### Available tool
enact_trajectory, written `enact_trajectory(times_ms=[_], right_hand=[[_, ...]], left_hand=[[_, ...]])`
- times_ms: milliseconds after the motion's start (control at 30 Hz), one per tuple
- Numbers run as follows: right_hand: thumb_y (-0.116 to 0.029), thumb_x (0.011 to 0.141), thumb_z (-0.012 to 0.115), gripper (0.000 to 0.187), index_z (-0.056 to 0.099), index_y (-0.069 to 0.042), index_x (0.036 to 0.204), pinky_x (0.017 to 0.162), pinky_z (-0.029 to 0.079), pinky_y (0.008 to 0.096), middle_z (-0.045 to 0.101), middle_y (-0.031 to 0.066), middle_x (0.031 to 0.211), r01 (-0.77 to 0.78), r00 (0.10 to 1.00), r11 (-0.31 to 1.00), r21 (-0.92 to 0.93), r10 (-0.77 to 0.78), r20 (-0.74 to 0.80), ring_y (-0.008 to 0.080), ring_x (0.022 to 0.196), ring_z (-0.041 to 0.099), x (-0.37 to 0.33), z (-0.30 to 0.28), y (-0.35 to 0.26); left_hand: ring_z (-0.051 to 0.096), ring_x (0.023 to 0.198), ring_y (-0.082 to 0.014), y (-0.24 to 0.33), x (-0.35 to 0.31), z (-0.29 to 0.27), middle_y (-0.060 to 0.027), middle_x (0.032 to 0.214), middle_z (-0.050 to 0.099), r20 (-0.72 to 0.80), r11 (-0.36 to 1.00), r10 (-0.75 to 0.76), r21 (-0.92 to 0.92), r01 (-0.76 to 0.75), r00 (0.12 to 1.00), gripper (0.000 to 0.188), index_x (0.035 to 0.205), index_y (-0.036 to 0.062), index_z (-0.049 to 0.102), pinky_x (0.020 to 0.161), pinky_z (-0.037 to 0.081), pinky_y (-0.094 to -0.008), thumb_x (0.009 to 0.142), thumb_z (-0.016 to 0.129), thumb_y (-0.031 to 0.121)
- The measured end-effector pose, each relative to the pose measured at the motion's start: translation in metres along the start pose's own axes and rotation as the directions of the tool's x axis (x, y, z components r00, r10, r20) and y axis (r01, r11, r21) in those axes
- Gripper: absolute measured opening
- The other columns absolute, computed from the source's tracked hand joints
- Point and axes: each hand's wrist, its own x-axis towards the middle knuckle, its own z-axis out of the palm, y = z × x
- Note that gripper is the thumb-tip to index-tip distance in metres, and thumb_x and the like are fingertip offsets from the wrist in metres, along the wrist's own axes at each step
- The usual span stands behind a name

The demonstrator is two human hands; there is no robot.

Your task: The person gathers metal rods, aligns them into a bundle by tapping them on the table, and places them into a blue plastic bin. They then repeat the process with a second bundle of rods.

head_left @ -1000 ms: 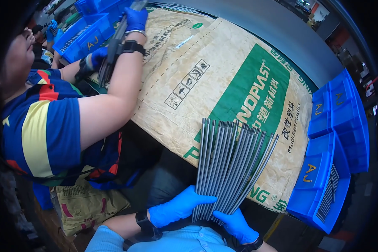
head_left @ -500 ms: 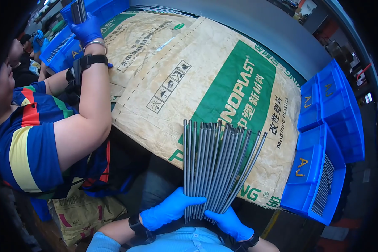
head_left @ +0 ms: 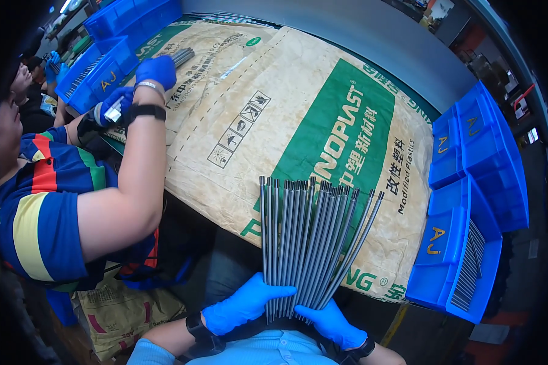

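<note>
Several thin dark grey metal rods (head_left: pixel 307 243) stand fanned out in front of my body, their upper ends spread over the near edge of the sack-covered table. My left hand (head_left: pixel 243 304), in a blue glove, grips the bundle low on its left side, with the thumb laid across the rods. On the right side, my right hand (head_left: pixel 335 323), gloved too, clasps the lower ends, its thumb pressed against the front of the bundle. The fingers behind the rods are hidden on both hands.
Flattened paper sacks (head_left: pixel 225 91) with green print cover the table. At the right edge stands a blue bin (head_left: pixel 438 274) holding rods, beside more blue bins (head_left: pixel 487 146). To my left, a co-worker's gloved hand (head_left: pixel 156 72) holds a rod bundle near another blue bin (head_left: pixel 112 64).
My hands keep their hold, and the bundle has barely shifted. The co-worker's rods have come down from above the blue bin to low over the table, now tilted flatter.
</note>
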Motion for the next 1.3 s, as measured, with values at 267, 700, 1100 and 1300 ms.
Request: enact_trajectory(times_ms=[267, 700, 1100, 1300], right_hand=[[-0.012, 0.08, 0.066, 0.038, 0.055, 0.0, 0.114, 0.073, 0.047, 0.0261, 0.063, 0.0074, 0.099, 0.037, 0.999, 0.999, 0.032, -0.037, -0.003, 0.0131, 0.084, 0.058, 0.003, -0.004, 0.01], [-0.013, 0.081, 0.066, 0.035, 0.057, -0.001, 0.112, 0.07, 0.046, 0.0237, 0.063, 0.0056, 0.096, -0.01, 0.999, 0.999, 0.053, 0.008, 0.044, 0.0106, 0.08, 0.056, 0.002, -0.003, 0.009], [-0.001, 0.081, 0.06, 0.051, 0.041, -0.002, 0.129, 0.091, 0.046, 0.0431, 0.053, 0.0153, 0.121, -0.205, 0.938, 0.836, 0.508, 0.02, 0.346, 0.0271, 0.11, 0.054, -0.018, -0.01, -0.028], [-0.016, 0.082, 0.061, 0.059, 0.035, -0.005, 0.134, 0.097, 0.037, 0.0584, 0.047, 0.0183, 0.128, -0.205, 0.915, 0.729, 0.653, -0.093, 0.391, 0.0338, 0.117, 0.047, -0.021, -0.02, -0.003]], left_hand=[[0.058, 0.102, -0.0219, 0.001, 0.002, 0.005, -0.012, 0.114, 0.058, 0.02, 1.0, 0.025, 0.017, -0.025, 1.0, 0.048, 0.121, 0.0007, 0.05, 0.089, 0.047, -0.0347, 0.075, 0.065, -0.002], [0.058, 0.102, -0.0256, 0.002, -0.001, 0.007, -0.0132, 0.115, 0.057, -0.033, 0.998, 0.06, 0.017, -0.06, 0.998, 0.051, 0.124, 0.0024, 0.047, 0.088, 0.048, -0.0404, 0.076, 0.062, -0.006], [0.061, 0.098, -0.0241, 0.039, -0.017, 0.042, -0.0162, 0.111, 0.059, 0.043, 0.998, -0.047, 0.041, 0.046, 0.998, 0.041, 0.119, -0.0041, 0.05, 0.087, 0.049, -0.0373, 0.08, 0.061, 0.003], [0.061, 0.098, -0.0258, 0.032, -0.009, 0.03, -0.0186, 0.11, 0.059, 0.104, 1.0, -0.023, 0.023, 0.021, 0.994, 0.04, 0.118, -0.0058, 0.049, 0.086, 0.05, -0.0389, 0.082, 0.061, 0.007]])
